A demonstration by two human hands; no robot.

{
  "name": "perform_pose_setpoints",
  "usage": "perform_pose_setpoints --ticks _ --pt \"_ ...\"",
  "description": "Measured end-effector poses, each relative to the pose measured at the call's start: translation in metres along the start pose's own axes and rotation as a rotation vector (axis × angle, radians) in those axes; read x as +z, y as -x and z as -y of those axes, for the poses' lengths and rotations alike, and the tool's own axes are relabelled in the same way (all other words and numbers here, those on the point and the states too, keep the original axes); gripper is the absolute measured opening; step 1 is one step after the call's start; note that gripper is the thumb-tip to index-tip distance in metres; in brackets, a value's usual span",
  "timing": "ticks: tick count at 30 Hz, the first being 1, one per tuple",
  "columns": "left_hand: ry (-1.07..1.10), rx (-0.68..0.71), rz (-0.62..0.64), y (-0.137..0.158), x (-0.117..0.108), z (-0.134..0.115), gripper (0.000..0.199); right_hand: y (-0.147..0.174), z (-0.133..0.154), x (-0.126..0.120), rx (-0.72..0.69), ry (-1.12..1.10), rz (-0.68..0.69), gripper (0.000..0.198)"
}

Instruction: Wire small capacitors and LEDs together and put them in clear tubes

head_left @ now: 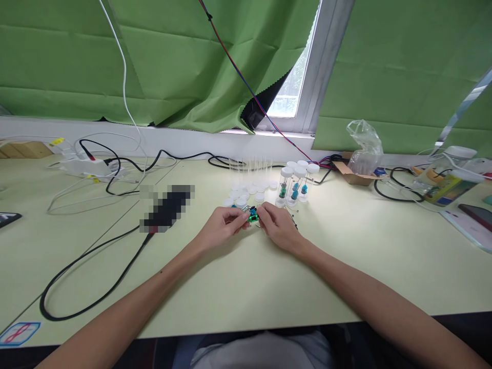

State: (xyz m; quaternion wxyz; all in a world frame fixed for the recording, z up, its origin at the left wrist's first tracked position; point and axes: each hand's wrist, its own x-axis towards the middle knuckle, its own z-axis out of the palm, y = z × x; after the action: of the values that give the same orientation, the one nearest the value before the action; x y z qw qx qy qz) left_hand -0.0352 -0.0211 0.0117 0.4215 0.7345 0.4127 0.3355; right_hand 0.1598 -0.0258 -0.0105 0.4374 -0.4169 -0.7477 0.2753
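Note:
Held between my two hands, just above the table, is a small green and blue piece (252, 217) with dark and metallic parts; its exact kind is too small to tell. My left hand (225, 224) pinches its left side between thumb and fingers. On the other side, my right hand (277, 223) has its fingers closed on the right edge. Right behind the hands lie several white round caps (239, 196). Clear tubes with white caps (286, 187) stand to the right of these, with similar green and blue pieces inside.
Empty clear tubes (255, 171) stand behind the caps. A pixelated dark device (167, 209) with a looping black cable (79, 312) lies to the left. Toward the back right are a cardboard box (355, 174) with a plastic bag (365, 148), and a phone (474, 220). A power strip (86, 166) sits at back left.

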Motion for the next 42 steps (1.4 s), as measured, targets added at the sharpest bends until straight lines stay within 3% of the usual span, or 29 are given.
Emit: perform_pose_setpoints --ticks 4,13,18,21,27,37,42 --pt "0.035 -0.021 -0.018 0.0001 -0.0014 -0.002 0.05 0.0012 0.0007 -0.0012 -0.042 -0.057 0.035 0.025" --pt "-0.028 0.008 0.028 0.002 0.0021 -0.0001 0.047 -0.0003 -0.0024 0.0012 0.012 0.063 0.037 0.054" --pt "-0.026 0.004 0.043 0.0022 0.0026 0.0017 0.046 -0.0015 -0.0035 0.0027 0.057 0.103 0.009 0.06" --pt "-0.011 -0.001 0.035 0.0017 0.0021 0.0011 0.047 -0.0014 -0.0012 0.0019 0.027 0.06 -0.01 0.053" --pt "0.007 -0.011 -0.023 0.0012 0.0003 -0.0014 0.047 0.0017 0.0037 0.0005 -0.045 -0.071 -0.053 0.02" --pt "0.007 0.002 -0.037 0.0014 0.0 -0.0033 0.047 0.0021 0.0004 0.0011 -0.074 -0.102 -0.051 0.015" --pt "0.005 0.005 -0.016 0.0013 0.0004 -0.0021 0.048 0.0005 0.0017 0.0009 -0.011 -0.102 -0.027 0.028"
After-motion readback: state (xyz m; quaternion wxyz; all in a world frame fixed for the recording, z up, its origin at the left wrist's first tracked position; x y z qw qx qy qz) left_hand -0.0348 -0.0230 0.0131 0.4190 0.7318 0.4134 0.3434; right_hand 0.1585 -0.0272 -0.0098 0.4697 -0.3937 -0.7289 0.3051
